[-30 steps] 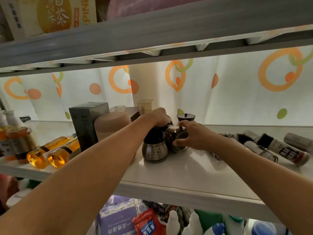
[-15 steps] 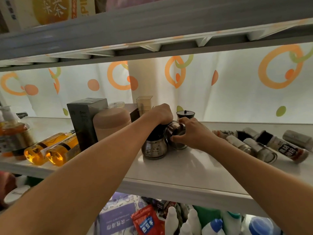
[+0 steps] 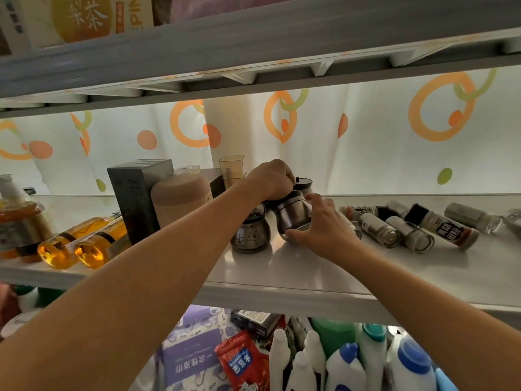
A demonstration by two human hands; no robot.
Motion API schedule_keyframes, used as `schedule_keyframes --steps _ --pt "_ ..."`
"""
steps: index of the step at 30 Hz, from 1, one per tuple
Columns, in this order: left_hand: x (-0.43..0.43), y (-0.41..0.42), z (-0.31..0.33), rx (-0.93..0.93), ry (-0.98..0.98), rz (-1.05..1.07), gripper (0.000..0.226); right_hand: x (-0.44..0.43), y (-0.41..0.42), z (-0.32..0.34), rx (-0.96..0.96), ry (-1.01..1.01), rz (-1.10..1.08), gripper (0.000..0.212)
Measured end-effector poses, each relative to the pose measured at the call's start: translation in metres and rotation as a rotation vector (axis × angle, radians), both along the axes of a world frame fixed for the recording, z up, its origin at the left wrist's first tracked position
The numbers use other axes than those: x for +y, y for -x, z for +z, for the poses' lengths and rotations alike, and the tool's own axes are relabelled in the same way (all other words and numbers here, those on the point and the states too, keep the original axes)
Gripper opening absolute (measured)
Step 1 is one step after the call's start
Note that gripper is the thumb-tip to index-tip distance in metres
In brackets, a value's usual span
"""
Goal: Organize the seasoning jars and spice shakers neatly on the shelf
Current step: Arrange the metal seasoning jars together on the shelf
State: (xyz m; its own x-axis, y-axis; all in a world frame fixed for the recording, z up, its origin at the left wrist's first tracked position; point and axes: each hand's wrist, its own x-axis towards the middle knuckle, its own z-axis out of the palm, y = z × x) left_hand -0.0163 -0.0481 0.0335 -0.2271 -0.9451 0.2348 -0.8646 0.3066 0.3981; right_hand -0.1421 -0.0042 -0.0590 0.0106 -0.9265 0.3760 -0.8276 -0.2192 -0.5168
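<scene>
Tilted steel jar (image 3: 293, 215) between both hands, lid hidden under clenched left hand (image 3: 272, 177), right hand (image 3: 321, 227) cupping.

Grey box (image 3: 138, 193), amber bottles (image 3: 84, 244), patterned curtain (image 3: 394, 142).

**What's not showing**

Left hand (image 3: 272, 177) is covering the lid of the tilted steel jar (image 3: 293, 214), so grip can't be judged. Right hand (image 3: 324, 225) is blocking the jar's base & a shaker behind it. Rear black-lidded jar (image 3: 303, 183) is peeking out only partly. Pump bottle (image 3: 17, 218) is getting cut off at the left edge. Labels on the lying shakers (image 3: 408, 231) are too small to read.
</scene>
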Motion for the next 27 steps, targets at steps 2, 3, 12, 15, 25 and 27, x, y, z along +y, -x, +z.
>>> schedule_keyframes --steps 2,3,12,15,25,27 --pt "0.003 0.002 0.000 0.010 -0.008 -0.022 0.025 0.002 0.002 -0.005 -0.056 0.006 0.001 0.095" --pt "0.005 0.003 0.001 0.017 -0.017 -0.035 0.026 0.003 0.003 -0.006 -0.077 0.006 0.006 0.099" --pt "0.037 0.011 0.002 -0.200 -0.134 -0.275 0.035 0.009 0.007 -0.025 -0.114 0.011 0.012 0.112" --pt "0.041 0.013 0.006 -0.280 -0.119 -0.294 0.036 0.005 0.011 -0.021 -0.100 -0.008 0.039 0.113" --pt "0.027 -0.009 0.018 -0.441 0.252 -0.063 0.029 -0.031 0.046 0.077 0.087 -0.330 0.405 0.082" --pt "0.025 -0.007 0.013 -0.444 0.178 -0.070 0.040 -0.038 0.045 0.091 0.181 -0.390 0.442 0.071"
